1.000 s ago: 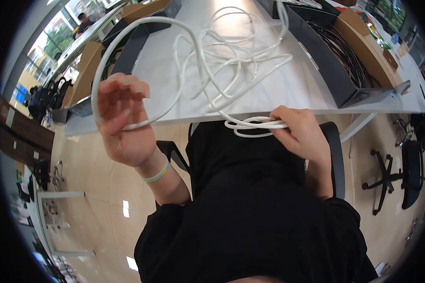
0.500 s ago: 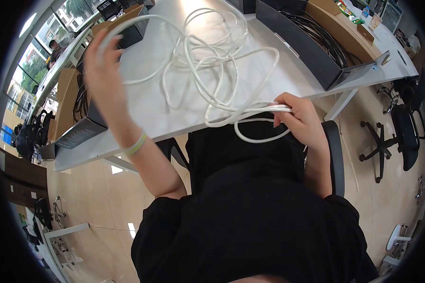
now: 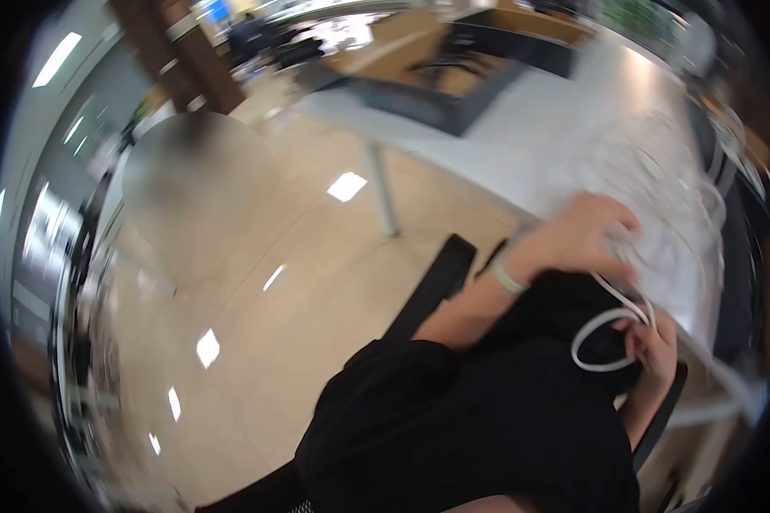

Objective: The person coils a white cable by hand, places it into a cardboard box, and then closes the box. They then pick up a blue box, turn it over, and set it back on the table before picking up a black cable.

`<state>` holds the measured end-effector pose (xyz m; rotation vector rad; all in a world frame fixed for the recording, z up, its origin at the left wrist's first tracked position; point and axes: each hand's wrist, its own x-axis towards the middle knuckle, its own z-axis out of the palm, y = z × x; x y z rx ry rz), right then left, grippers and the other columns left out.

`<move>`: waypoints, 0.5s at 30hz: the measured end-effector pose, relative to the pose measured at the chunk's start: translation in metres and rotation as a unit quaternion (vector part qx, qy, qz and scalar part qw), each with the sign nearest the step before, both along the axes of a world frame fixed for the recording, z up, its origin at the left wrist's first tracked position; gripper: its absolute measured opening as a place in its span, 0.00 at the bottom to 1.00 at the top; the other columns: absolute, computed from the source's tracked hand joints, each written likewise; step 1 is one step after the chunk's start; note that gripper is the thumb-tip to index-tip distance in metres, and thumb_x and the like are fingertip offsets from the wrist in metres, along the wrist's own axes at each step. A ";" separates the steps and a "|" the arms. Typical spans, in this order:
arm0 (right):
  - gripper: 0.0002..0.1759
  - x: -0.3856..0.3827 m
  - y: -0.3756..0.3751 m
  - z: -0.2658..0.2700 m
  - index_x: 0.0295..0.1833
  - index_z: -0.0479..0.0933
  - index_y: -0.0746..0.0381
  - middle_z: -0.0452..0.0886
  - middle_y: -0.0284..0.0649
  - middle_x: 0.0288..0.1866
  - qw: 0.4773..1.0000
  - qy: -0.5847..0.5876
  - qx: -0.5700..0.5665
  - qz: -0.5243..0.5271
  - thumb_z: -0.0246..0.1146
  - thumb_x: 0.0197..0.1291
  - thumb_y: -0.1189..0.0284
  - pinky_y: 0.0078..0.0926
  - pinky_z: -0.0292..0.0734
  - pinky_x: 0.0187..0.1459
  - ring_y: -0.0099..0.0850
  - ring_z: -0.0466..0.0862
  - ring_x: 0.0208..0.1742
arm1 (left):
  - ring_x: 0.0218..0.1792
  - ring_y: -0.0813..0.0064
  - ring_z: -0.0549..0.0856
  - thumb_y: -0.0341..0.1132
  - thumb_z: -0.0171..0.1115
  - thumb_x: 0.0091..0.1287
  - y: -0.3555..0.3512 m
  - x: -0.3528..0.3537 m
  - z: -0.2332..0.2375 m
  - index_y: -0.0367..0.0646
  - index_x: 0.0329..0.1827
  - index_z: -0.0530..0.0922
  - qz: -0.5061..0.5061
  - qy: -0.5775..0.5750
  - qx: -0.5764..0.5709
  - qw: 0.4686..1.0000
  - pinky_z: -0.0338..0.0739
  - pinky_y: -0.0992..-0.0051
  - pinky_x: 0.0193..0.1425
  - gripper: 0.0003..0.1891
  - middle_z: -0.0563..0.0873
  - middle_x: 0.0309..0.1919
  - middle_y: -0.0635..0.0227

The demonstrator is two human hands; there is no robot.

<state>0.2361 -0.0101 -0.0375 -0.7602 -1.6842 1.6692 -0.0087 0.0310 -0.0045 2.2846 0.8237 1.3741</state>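
Thin loops of a white cable hang from my right hand, whose fingers are closed around the strands at the table's front edge. My left hand, with a pale band at its wrist, is just above and to the left of it. Its fingers are curled round part of the same cable, though motion smears them. More of the cable lies in loose, blurred loops on the white table, beyond both hands.
An open black box with brown flaps and dark contents stands on the table's left part. Dark box sides line the right. A black chair is beside me, and tiled floor spreads to the left.
The view has swung left and blurred. My left hand has come down from the raised spot at the far left to near my right hand, which still holds the cable.
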 end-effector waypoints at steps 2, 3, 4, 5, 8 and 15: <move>0.18 0.007 0.011 -0.010 0.42 0.70 0.72 0.76 0.41 0.24 0.999 -0.022 -0.013 0.044 0.54 0.55 0.66 0.11 0.48 0.08 0.15 0.61 0.08 | 0.40 0.63 0.79 0.53 0.71 0.35 -0.023 0.004 -0.002 0.41 0.35 0.76 0.104 0.026 0.193 0.975 0.62 0.64 0.57 0.29 0.80 0.36 0.60; 0.20 0.002 0.008 -0.009 0.45 0.67 0.73 0.72 0.39 0.22 0.999 -0.002 -0.014 0.039 0.55 0.56 0.66 0.10 0.47 0.08 0.14 0.59 0.09 | 0.40 0.63 0.79 0.53 0.71 0.35 -0.025 0.006 -0.007 0.41 0.35 0.76 0.132 0.031 0.200 0.970 0.62 0.64 0.57 0.29 0.80 0.36 0.60; 0.20 0.003 0.012 -0.014 0.45 0.67 0.73 0.72 0.39 0.22 0.998 -0.003 -0.005 0.062 0.55 0.56 0.66 0.10 0.47 0.08 0.14 0.59 0.09 | 0.39 0.64 0.79 0.53 0.71 0.35 -0.025 0.009 -0.010 0.41 0.33 0.76 0.131 0.025 0.212 0.968 0.58 0.62 0.59 0.28 0.80 0.34 0.61; 0.20 0.009 0.021 -0.016 0.46 0.66 0.73 0.69 0.36 0.21 0.996 0.033 -0.036 0.074 0.55 0.57 0.65 0.10 0.47 0.08 0.14 0.58 0.10 | 0.37 0.65 0.79 0.53 0.71 0.35 -0.020 0.013 -0.013 0.42 0.31 0.75 0.126 0.016 0.219 0.967 0.55 0.61 0.60 0.27 0.80 0.33 0.63; 0.24 0.003 0.034 -0.013 0.49 0.63 0.73 0.60 0.30 0.17 0.988 0.074 -0.058 0.121 0.56 0.59 0.62 0.08 0.46 0.09 0.13 0.55 0.12 | 0.35 0.63 0.78 0.52 0.71 0.36 -0.026 0.015 -0.011 0.43 0.28 0.72 0.037 0.066 -0.012 0.997 0.61 0.64 0.56 0.25 0.77 0.30 0.65; 0.21 0.000 0.031 0.000 0.39 0.71 0.73 0.60 0.29 0.14 0.974 0.154 -0.079 0.144 0.54 0.60 0.61 0.10 0.46 0.10 0.14 0.55 0.11 | 0.28 0.71 0.76 0.42 0.74 0.39 -0.046 0.016 0.000 0.40 0.36 0.72 0.033 -0.007 -0.008 0.999 0.72 0.75 0.32 0.25 0.77 0.31 0.66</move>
